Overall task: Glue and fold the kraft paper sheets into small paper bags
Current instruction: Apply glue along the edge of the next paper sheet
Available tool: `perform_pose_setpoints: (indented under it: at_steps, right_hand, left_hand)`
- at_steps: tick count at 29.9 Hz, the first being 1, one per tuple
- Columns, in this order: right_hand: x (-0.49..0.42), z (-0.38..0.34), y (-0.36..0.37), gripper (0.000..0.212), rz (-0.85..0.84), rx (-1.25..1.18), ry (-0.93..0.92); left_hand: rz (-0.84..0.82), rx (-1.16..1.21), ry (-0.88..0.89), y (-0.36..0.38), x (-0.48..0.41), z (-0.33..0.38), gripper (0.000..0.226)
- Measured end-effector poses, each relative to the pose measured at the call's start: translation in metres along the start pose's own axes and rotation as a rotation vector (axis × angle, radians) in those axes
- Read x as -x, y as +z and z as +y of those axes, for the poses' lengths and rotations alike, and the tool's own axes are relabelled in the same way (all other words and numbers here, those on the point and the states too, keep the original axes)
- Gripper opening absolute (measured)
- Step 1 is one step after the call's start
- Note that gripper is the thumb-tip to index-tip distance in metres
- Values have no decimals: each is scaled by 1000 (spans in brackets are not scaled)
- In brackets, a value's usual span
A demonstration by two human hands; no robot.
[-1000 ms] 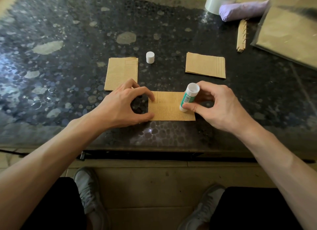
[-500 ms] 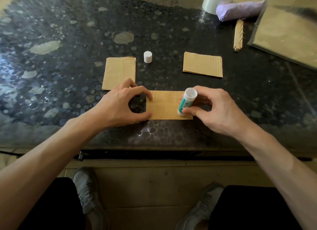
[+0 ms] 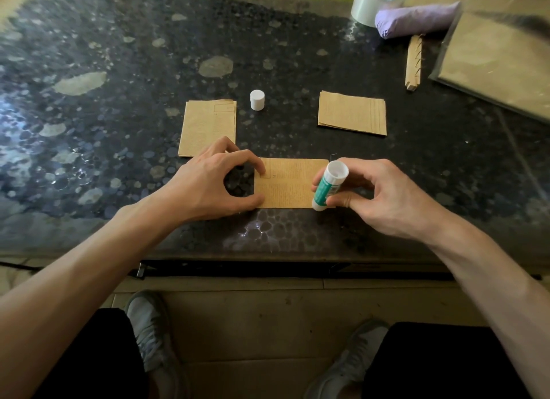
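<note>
The left hand (image 3: 217,184) presses thumb and fingertip on the sheet (image 3: 290,184) at its left edge, against sliding; the right hand (image 3: 384,199) pinches the glue stick (image 3: 329,187), tip at its right edge.

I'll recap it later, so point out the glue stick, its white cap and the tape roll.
glue stick (image 3: 327,188), head view, green label.
white cap (image 3: 257,100), head view, side wall.
tape roll (image 3: 367,7), head view, outer side.
</note>
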State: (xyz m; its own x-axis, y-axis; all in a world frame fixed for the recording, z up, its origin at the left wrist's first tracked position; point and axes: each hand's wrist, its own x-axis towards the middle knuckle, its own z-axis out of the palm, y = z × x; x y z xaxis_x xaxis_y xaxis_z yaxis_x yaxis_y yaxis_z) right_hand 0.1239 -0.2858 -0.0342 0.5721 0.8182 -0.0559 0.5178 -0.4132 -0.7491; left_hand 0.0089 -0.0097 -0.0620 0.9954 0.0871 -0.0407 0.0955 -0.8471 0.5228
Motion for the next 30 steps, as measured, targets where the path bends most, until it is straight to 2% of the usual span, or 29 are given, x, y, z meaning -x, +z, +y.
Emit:
perform_pose_setpoints:
  at_steps: [4,9,13,17,21,26,30]
  right_hand:
    - [3,2,-7,29,10,3,12]
    - [3,2,-11,27,190,-149,9]
    - [-6,2,1,27,230,-159,7]
    - [-14,5,11,25,255,-84,18]
    - [-18,6,16,39,334,-14,7]
    - [-16,8,13,36,369,16,10]
    - [-13,7,11,30,318,36,1]
  left_hand:
    - [-1,-2,5,0,0,-1,47]
    - [-7,1,3,0,0,0,48]
    - [-6,1,3,0,0,0,48]
    - [-4,11,3,-1,0,1,49]
    - [-12,11,2,-2,0,1,50]
    - [-16,9,-1,-1,0,1,50]
    - [-24,11,-2,-2,0,1,51]
